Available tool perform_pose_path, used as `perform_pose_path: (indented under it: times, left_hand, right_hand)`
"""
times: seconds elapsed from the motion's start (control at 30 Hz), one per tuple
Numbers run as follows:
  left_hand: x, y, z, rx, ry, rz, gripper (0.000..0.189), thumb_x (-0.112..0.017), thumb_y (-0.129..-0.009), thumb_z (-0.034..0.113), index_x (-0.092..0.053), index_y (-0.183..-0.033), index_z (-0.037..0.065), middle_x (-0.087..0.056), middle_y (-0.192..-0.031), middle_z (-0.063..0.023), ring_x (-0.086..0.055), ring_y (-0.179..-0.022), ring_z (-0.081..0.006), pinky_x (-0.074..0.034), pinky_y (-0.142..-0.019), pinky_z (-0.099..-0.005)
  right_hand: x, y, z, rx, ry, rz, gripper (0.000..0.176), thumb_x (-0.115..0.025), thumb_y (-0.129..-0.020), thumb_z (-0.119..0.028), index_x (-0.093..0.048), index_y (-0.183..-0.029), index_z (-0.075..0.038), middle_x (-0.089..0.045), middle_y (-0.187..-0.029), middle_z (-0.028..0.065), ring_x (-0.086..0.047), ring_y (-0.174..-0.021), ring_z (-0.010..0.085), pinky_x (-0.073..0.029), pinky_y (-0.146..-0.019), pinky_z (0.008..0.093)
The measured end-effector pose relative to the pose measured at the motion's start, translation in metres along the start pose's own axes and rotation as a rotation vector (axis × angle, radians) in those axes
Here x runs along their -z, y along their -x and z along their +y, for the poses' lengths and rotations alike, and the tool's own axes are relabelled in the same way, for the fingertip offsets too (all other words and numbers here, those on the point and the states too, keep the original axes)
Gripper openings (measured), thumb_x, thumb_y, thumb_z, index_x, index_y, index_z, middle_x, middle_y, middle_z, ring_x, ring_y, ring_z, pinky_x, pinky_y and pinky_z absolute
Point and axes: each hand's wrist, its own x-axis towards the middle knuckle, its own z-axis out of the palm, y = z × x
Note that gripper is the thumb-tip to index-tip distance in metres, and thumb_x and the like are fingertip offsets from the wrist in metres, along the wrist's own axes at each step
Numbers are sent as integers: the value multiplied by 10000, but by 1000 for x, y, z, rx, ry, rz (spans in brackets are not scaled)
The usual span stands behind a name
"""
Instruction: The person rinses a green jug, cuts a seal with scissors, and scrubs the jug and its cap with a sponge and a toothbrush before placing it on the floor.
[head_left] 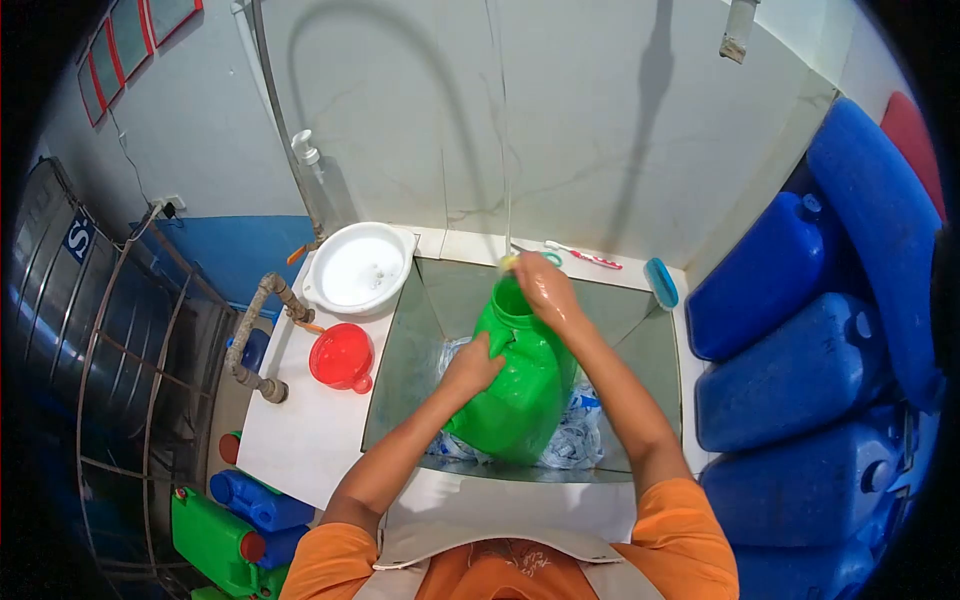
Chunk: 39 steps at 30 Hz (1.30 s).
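A bright green plastic jug (pixel 515 400) is tilted over a glass-sided basin (pixel 405 375), its wide open mouth toward the back wall. My left hand (pixel 473 368) grips the jug's handle. Just above the mouth, my right hand (pixel 545 290) is closed around something small and yellowish (pixel 509 262), too small to make out; a thin line runs up the wall from there. Crumpled clear and blue plastic (pixel 575 435) lies in the basin under the jug.
White basin (pixel 358 268), red scoop (pixel 341 357) and pump bottle (pixel 308 155) stand left. Toothbrush (pixel 585 256), scissors (pixel 548 257) and blue brush (pixel 661 284) lie on the back ledge. Blue jerrycans (pixel 790 385) line the right; a pipe (pixel 262 320) rises left.
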Motion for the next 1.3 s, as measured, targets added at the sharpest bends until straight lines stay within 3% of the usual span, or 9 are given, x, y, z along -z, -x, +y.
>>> perform_pose_path:
  times: [0.07,0.17,0.2,0.4,0.47,0.6,0.77,1.0,1.3]
  left_hand:
    - [0,-6,-1,-2,-39,-4,394,-610,-742,206,-496,-996,-73,-586,-870,-324,-581,-857,-446,-459,-769,-492]
    - [0,-9,-8,7,-36,-4,384,-610,-740,214,-511,-994,-55,-594,-875,-306,-581,-854,-444,-458,-769,-493]
    - [3,-11,-10,-1,-34,4,384,-610,-740,214,-511,-994,-55,-594,-875,-306,-581,-854,-444,-458,-769,-493]
    - [27,46,32,-122,-92,-90,385,-624,-713,224,-530,-1004,-9,-614,-841,-254,-592,-821,-419,-470,-736,-488]
    - [37,75,64,-340,-294,-107,334,-624,-732,209,-518,-977,9,-612,-749,-218,-603,-751,-396,-483,-665,-482]
    - [42,123,99,-568,-457,-224,282,-607,-743,180,-504,-952,21,-607,-689,-177,-611,-662,-360,-488,-593,-470]
    - [33,178,114,-865,-521,-193,204,-540,-754,92,-505,-942,23,-587,-648,-142,-623,-589,-293,-490,-483,-394]
    - [78,258,116,-1026,-407,-177,215,-556,-734,58,-445,-912,13,-540,-615,-103,-594,-513,-231,-451,-400,-340]
    - [94,283,112,-926,-553,-239,207,-535,-748,82,-455,-938,55,-526,-630,-82,-599,-518,-221,-458,-410,-330]
  right_hand:
    - [-16,-11,4,-5,345,-628,270,-521,-832,-219,-607,-989,-17,-625,-889,227,-619,-819,359,-485,-734,438]
    - [-39,-18,17,-4,356,-834,276,-575,-754,-244,-664,-886,-18,-640,-851,223,-631,-751,380,-496,-693,453]
    - [-41,-20,15,-10,343,-842,271,-579,-746,-255,-679,-820,-15,-631,-926,236,-631,-817,372,-495,-716,443]
    - [14,33,12,-107,421,-1065,299,-588,-753,-254,-677,-952,-49,-635,-995,200,-628,-885,346,-488,-757,425]
    - [45,77,14,-142,343,-1145,297,-578,-763,-243,-671,-972,-53,-639,-993,197,-627,-898,336,-485,-760,423]
    - [99,176,-25,-390,214,-1014,269,-584,-773,-241,-686,-969,-87,-653,-1001,156,-636,-908,294,-492,-740,400]
    - [69,238,-46,-396,225,-888,262,-583,-774,-236,-687,-963,-88,-653,-1001,154,-635,-908,292,-492,-740,400]
    - [42,246,-48,-379,269,-802,253,-580,-774,-231,-689,-954,-90,-652,-1002,152,-633,-908,289,-492,-740,401]
    - [11,217,-51,-291,280,-801,241,-577,-774,-223,-691,-943,-93,-651,-1003,149,-631,-907,285,-492,-740,402]
